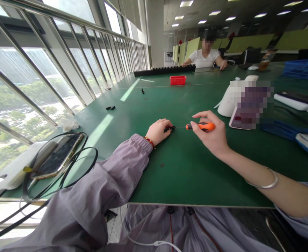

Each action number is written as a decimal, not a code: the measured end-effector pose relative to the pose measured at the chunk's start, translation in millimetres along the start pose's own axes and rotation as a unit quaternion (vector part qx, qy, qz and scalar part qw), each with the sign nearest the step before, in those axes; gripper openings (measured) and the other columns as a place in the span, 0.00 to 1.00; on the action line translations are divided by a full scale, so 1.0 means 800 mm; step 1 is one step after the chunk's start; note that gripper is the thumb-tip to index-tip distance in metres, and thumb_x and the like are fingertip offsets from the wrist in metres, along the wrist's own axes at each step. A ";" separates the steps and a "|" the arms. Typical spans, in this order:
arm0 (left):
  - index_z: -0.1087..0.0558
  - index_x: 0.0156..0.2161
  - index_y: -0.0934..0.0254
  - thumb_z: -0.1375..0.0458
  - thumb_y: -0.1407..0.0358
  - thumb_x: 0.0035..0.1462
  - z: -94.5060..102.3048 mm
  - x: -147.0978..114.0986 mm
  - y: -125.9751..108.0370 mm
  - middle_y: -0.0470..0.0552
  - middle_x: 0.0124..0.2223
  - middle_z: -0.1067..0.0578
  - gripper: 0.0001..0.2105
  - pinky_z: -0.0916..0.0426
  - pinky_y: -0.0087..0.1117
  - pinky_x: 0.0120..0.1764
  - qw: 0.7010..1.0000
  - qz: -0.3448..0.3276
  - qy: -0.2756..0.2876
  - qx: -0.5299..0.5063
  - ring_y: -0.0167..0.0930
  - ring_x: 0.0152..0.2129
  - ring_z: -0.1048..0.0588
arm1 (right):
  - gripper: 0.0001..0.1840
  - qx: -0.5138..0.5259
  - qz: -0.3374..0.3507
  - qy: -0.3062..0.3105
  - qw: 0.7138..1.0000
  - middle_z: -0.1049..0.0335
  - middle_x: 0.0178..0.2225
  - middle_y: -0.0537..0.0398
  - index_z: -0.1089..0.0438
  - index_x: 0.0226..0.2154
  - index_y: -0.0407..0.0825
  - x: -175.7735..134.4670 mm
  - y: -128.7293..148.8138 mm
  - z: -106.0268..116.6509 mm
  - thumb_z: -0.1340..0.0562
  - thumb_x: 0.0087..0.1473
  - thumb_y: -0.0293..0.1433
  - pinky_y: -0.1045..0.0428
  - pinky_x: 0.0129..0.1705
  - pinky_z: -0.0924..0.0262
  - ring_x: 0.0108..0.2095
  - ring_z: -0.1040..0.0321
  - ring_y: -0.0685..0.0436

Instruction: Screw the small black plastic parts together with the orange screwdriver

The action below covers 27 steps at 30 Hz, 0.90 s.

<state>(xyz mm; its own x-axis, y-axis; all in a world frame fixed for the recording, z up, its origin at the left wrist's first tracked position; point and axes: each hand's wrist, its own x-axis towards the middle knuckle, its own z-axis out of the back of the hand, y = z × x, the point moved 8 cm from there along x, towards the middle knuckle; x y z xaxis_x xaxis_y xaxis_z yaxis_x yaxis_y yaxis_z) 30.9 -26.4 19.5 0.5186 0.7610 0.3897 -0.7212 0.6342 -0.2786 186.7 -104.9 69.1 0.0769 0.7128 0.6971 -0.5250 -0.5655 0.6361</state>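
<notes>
My left hand [157, 131] rests on the green table, its fingers closed on a small black part [169, 128]. In my right hand [213, 134] is a screwdriver [207, 126] with an orange and black handle, held between thumb and fingers with the index finger raised. Its thin metal shaft lies level and points left. The tip meets the right end of the black part; whether it sits inside a screw is too small to tell.
Small black pieces [110, 107] and another black piece [142, 91] lie farther off, near a red bin [178, 80]. A phone [248, 108] leans on a white object at right. Cables [77, 157] and a tablet-like device [61, 154] lie left. A person [205, 57] sits across the table [195, 182].
</notes>
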 end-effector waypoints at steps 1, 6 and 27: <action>0.27 0.37 0.62 0.46 0.70 0.53 0.000 0.000 0.000 0.49 0.38 0.25 0.07 0.32 0.32 0.41 1.000 -0.001 0.000 -0.001 0.31 0.38 0.28 | 0.08 -0.003 0.009 -0.008 1.000 0.36 0.25 0.59 0.35 0.34 0.52 0.000 0.002 0.002 0.37 0.48 0.33 0.53 0.27 0.40 0.24 0.36 0.49; 0.27 0.37 0.63 0.46 0.70 0.53 0.000 0.001 -0.001 0.50 0.38 0.25 0.07 0.32 0.32 0.41 1.000 -0.006 -0.001 -0.006 0.32 0.37 0.27 | 0.16 -0.015 -0.005 -0.031 0.999 0.39 0.23 0.62 0.37 0.40 0.51 0.003 0.001 0.009 0.37 0.47 0.33 0.52 0.28 0.40 0.23 0.37 0.49; 0.28 0.37 0.62 0.46 0.69 0.53 -0.002 0.002 0.001 0.49 0.39 0.25 0.07 0.33 0.32 0.40 1.000 0.005 0.004 0.004 0.32 0.38 0.28 | 0.12 0.004 0.035 -0.011 0.999 0.38 0.24 0.60 0.37 0.38 0.52 0.000 0.006 0.002 0.38 0.48 0.32 0.52 0.29 0.41 0.24 0.38 0.49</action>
<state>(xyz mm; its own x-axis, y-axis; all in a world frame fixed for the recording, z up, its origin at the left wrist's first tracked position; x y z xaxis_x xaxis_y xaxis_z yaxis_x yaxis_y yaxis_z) 31.8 -24.4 18.3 0.5155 0.7678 0.3805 -0.7296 0.6262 -0.2749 185.8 -108.3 73.2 0.0577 0.6622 0.7471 -0.5229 -0.6175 0.5877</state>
